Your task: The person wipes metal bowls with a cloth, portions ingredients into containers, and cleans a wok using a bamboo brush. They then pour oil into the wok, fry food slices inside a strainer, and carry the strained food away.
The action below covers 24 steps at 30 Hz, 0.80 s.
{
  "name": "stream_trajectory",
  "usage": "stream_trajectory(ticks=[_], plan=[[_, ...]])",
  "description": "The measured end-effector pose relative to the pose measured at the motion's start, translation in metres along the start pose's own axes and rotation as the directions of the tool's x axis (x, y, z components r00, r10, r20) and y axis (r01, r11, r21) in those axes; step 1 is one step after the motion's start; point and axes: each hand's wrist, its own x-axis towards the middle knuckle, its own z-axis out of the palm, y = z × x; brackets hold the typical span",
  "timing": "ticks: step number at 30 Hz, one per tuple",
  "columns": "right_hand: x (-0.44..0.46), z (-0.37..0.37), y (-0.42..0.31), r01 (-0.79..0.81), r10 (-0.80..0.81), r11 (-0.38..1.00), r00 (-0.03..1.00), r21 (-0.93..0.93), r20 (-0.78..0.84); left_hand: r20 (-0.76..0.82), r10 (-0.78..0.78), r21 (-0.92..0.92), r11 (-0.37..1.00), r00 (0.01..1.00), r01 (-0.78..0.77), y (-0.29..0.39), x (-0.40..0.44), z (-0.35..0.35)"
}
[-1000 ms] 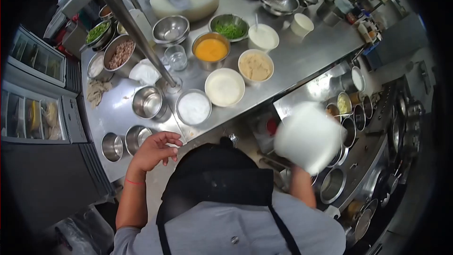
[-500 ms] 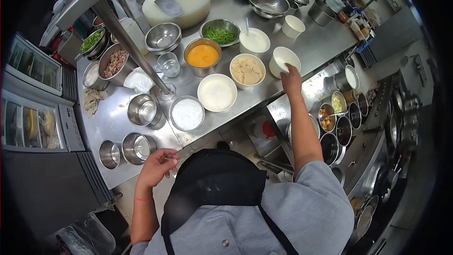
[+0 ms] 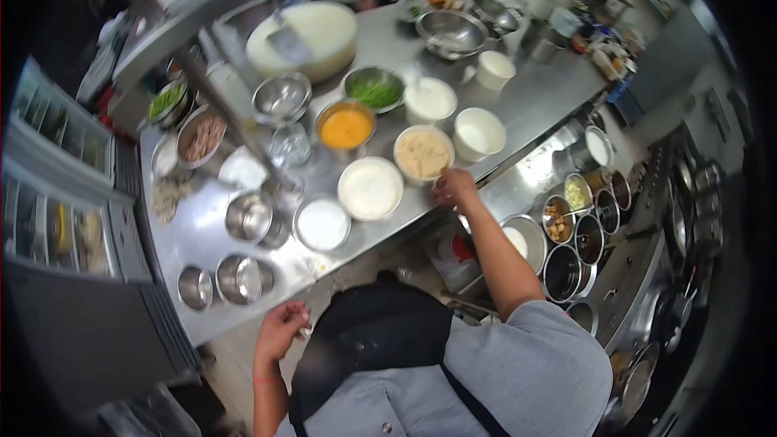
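Note:
My right hand [image 3: 456, 188] is at the table's front edge, by the near right rim of a white tub of beige paste [image 3: 423, 152]. Its fingers are bent and blurred, and whether they touch the tub I cannot tell. Just beyond stands a white tub with a pale inside [image 3: 479, 134]. My left hand [image 3: 283, 328] hangs before the apron, away from the table, with fingers curled together and a small pale spot at the tips. Nearest to it is a steel pot [image 3: 244, 278]. A tub of cream-coloured mix [image 3: 371, 188] and a bowl of white powder [image 3: 322, 224] lie between the hands.
Behind are a bowl of orange liquid [image 3: 346, 126], chopped greens [image 3: 375, 89] and a tub of white cream [image 3: 430, 101]. A metal post [image 3: 227, 113] rises from the table at left. Several pots, including a dark one [image 3: 562, 273], line the right side near the stove.
My right hand has left the rim of the pale tub and moved back toward me, beside the beige paste. My left hand has lowered slightly. The camera view has shifted and blurred.

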Motion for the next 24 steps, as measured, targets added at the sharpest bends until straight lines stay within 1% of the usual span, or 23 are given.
stream_trajectory(ticks=[1,2,3,4,5,6,7,8,9,10,12,14,16,17,19,20,21,22,23,24], plan=[[0.013,-0.003,0.009,0.035,-0.035,0.998,0.999,-0.049,-0.001,-0.007,0.013,0.013,1.0,1.0,-0.013,-0.006,0.003,-0.001],[0.04,-0.007,0.024,0.139,-0.137,0.98,0.99,-0.145,0.026,-0.013,0.02,0.021,1.0,1.0,-0.019,-0.01,0.007,0.001],[0.077,-0.018,0.045,0.343,-0.328,0.877,0.939,-0.335,0.103,0.018,0.043,0.034,0.998,0.999,-0.043,-0.007,0.012,0.004],[0.074,-0.025,0.04,0.439,-0.421,0.8,0.897,-0.409,0.139,0.031,0.045,0.021,0.999,0.998,-0.046,-0.006,0.011,0.005],[0.068,-0.027,0.042,0.405,-0.396,0.832,0.912,-0.38,0.106,0.033,0.038,0.008,0.999,0.999,-0.039,-0.005,0.009,0.002],[0.043,-0.026,0.029,0.371,-0.37,0.861,0.926,-0.347,0.072,0.03,0.031,0.012,0.999,0.999,-0.031,-0.001,0.008,-0.002],[0.002,-0.028,0.005,0.245,-0.244,0.966,0.97,-0.082,0.021,0.024,0.039,0.008,0.999,0.999,-0.039,0.0,0.009,-0.003],[-0.022,-0.029,-0.005,0.096,-0.098,0.977,0.995,0.19,0.005,0.019,0.043,0.002,0.999,0.999,-0.043,0.0,0.008,-0.004],[-0.029,-0.032,0.001,0.125,-0.132,0.96,0.991,0.249,0.01,0.009,0.042,-0.005,0.999,0.999,-0.042,0.001,0.009,-0.005],[-0.03,-0.03,0.007,0.121,-0.127,0.963,0.992,0.242,0.013,0.008,0.036,-0.011,0.999,0.999,-0.036,0.001,0.012,-0.005],[-0.022,-0.026,0.024,0.089,-0.072,0.968,0.994,0.234,-0.079,0.005,0.028,0.0,1.0,1.0,-0.028,-0.001,0.018,-0.005],[-0.007,-0.03,0.03,0.113,-0.102,0.972,0.993,0.205,-0.061,0.019,0.032,0.002,0.999,0.999,-0.032,0.007,0.02,0.001],[-0.024,-0.031,0.014,0.257,-0.267,0.962,0.956,-0.093,-0.118,0.096,0.044,0.023,0.999,0.994,-0.047,0.012,0.019,0.001],[-0.035,-0.034,0.005,0.321,-0.328,0.944,0.933,-0.071,-0.145,0.089,0.045,0.019,0.999,0.995,-0.047,0.016,0.02,0.001],[-0.061,-0.048,-0.01,0.341,-0.348,0.935,0.935,-0.099,-0.071,0.113,0.124,0.041,0.991,0.986,-0.129,0.024,0.017,0.003],[-0.091,-0.048,-0.028,0.311,-0.314,0.948,0.949,-0.059,-0.04,0.132,0.147,0.041,0.987,0.98,-0.153,0.033,0.014,0.009],[-0.111,-0.047,-0.036,0.321,-0.322,0.946,0.946,0.036,0.028,0.155,0.186,0.032,0.981,0.97,-0.193,0.045,0.011,0.018],[-0.135,-0.038,-0.047,0.336,-0.342,0.937,0.937,0.096,0.062,0.202,0.245,0.01,0.968,0.948,-0.252,0.05,0.014,0.026],[-0.147,-0.034,-0.052,0.322,-0.331,0.943,0.932,0.078,0.151,0.237,0.252,0.009,0.965,0.938,-0.261,0.066,0.009,0.037],[-0.164,-0.021,-0.061,0.296,-0.306,0.952,0.926,0.076,0.22,0.219,0.416,-0.031,0.907,0.883,-0.42,0.06,0.022,0.048]])
